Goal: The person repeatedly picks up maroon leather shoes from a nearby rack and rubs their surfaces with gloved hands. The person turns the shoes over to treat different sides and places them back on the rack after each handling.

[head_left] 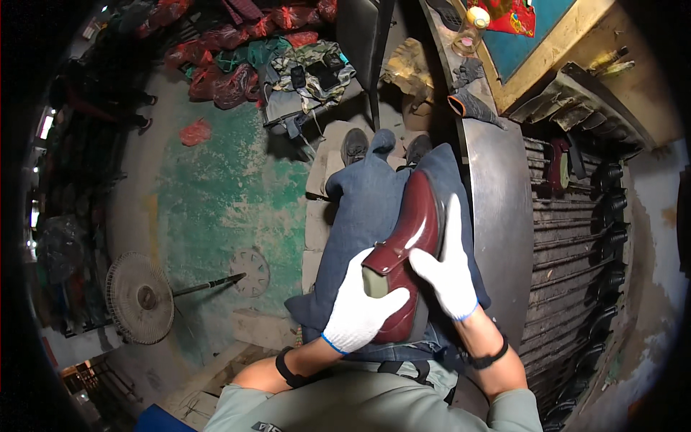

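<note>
A glossy burgundy shoe (416, 229) lies along my lap, its toe pointing away from me. In its opening shows a pale green piece (374, 283), perhaps a shoe last. My left hand (362, 311), in a white knit glove, wraps round the heel end, thumb over the near side of the opening. On the shoe's right side is my right hand (449, 277), gloved the same way. Its thumb reaches to the shoe's upper, while its fingers stretch forward beside the sole edge. The far side of that edge is partly hidden by this hand.
Right of my legs runs a metal ledge (497, 194), then a rack of bars (568, 266) bearing a burgundy shoe (558, 164) and several dark pieces. A fan (140, 297) stands left. Ahead are a cloth-covered stool (306, 79) and red bags (216, 75). A dark glove (475, 109) lies on the ledge.
</note>
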The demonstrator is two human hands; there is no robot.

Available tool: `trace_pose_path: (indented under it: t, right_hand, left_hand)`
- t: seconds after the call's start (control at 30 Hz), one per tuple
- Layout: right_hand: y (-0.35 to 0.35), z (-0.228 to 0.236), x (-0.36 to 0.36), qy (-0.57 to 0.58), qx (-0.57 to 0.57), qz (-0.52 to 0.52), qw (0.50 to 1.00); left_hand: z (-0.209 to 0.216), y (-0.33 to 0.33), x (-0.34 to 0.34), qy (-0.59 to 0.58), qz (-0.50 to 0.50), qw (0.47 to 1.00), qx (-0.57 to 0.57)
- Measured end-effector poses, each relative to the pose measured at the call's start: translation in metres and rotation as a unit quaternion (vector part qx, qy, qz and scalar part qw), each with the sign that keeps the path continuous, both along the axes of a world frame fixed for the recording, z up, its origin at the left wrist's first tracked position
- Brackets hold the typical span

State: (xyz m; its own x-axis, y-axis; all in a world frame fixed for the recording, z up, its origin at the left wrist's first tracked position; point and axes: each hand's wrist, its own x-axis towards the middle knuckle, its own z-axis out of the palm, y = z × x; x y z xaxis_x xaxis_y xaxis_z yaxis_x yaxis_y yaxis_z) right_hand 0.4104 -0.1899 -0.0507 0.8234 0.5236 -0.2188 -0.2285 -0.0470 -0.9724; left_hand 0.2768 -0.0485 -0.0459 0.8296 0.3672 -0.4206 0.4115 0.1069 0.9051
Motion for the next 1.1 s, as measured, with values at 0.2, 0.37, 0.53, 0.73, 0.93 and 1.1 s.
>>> trace_pose_path:
  t: [0.2,0.37,0.53,0.73,0.93,1.1]
  right_hand:
    - [-0.038,0.018,-0.028,0.137,0.050,-0.061,0.987]
    - [-0.075,-0.005,-0.016,0.277,0.235,-0.093,0.927]
    - [-0.087,-0.008,-0.017,0.449,0.396,-0.016,0.801]
    - [-0.082,-0.026,-0.030,0.443,0.389,-0.017,0.807]
    - [-0.094,-0.048,-0.021,0.485,0.374,-0.061,0.788]
    - [-0.095,-0.047,0.001,0.467,0.372,-0.079,0.798]
  left_hand:
    - [0.045,-0.034,0.007,-0.179,-0.205,0.923,0.273]
    - [0.040,-0.007,0.036,-0.251,-0.153,0.935,0.199]
    - [-0.036,0.012,0.103,-0.293,-0.020,0.951,-0.100]
    - [-0.067,-0.012,0.131,-0.257,-0.055,0.959,-0.104]
    - [-0.052,-0.035,0.130,-0.252,0.018,0.965,-0.076]
    - [-0.058,-0.034,0.140,-0.275,0.009,0.960,0.045]
